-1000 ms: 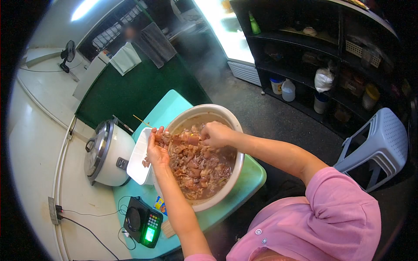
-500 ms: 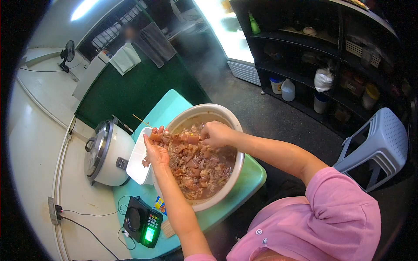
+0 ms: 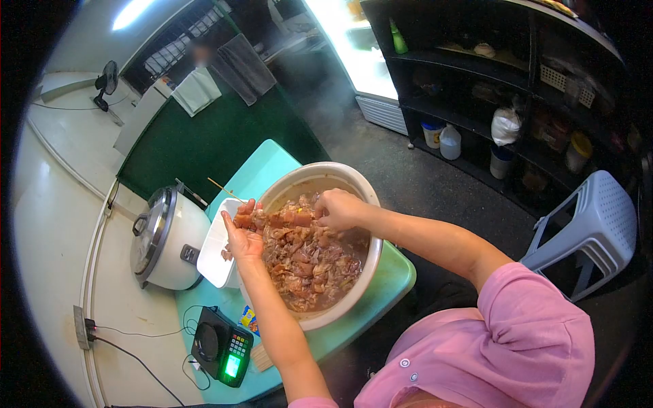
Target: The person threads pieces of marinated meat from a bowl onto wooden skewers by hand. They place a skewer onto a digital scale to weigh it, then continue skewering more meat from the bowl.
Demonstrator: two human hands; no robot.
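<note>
Close to the near edge of the table [image 3: 401,279], a lit digital scale [image 3: 223,348] stands beside some thin wooden sticks [image 3: 261,357], with a small packet [image 3: 249,319] just beyond. Past these, a wide basin [image 3: 328,166] full of loose raw meat [image 3: 306,262] sits toward the right corner. Above the meat, one skewer [image 3: 294,217] is held across both hands: the right hand [image 3: 339,211] is clamped on one end, fingers together, while the left hand [image 3: 245,234] is open, thumb apart, with the meat lying across its fingers. The skewer looks well loaded, bare stick showing only at its far tip; most of the meat remains loose, so the work as a whole seems far from done. Beyond the left wrist, a white tray [image 3: 212,255] holds a few scraps, and a large cooker [image 3: 178,238] stands by the left edge.
</note>
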